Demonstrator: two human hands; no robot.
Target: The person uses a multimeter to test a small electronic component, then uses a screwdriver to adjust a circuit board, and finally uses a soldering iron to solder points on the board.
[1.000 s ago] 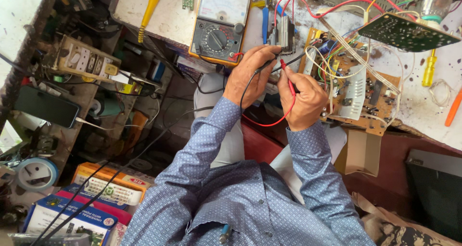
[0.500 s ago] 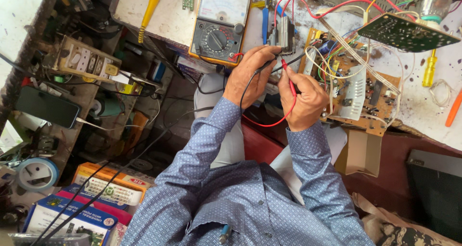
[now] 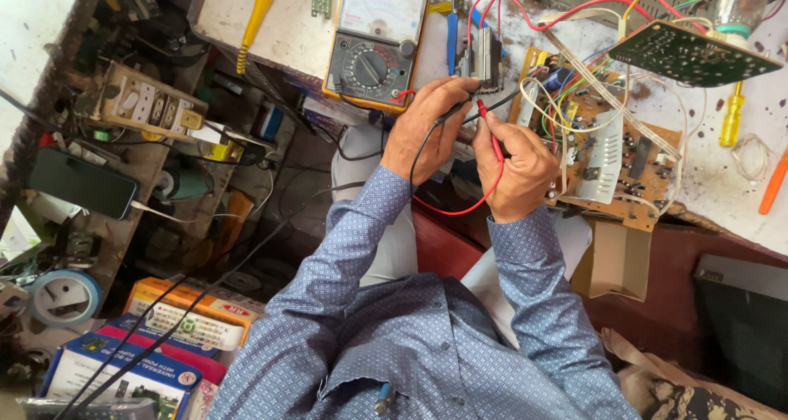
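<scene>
The red test probe (image 3: 495,139) is pinched in the closed right hand (image 3: 519,169), tip up near the small black transformer (image 3: 484,59) on the bench edge. The left hand (image 3: 427,124) grips the black probe (image 3: 454,113) beside it, fingers curled tight, just below the yellow analog multimeter (image 3: 377,36).

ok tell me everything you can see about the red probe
The red probe is a slim red plastic test lead, pinched in the right hand between thumb and fingers. It stands nearly upright in the picture, its tip pointing toward a small dark component at the bench edge; whether it touches is unclear. A thin red wire loops from its lower end under both wrists. The left hand beside it holds a black lead.
</scene>
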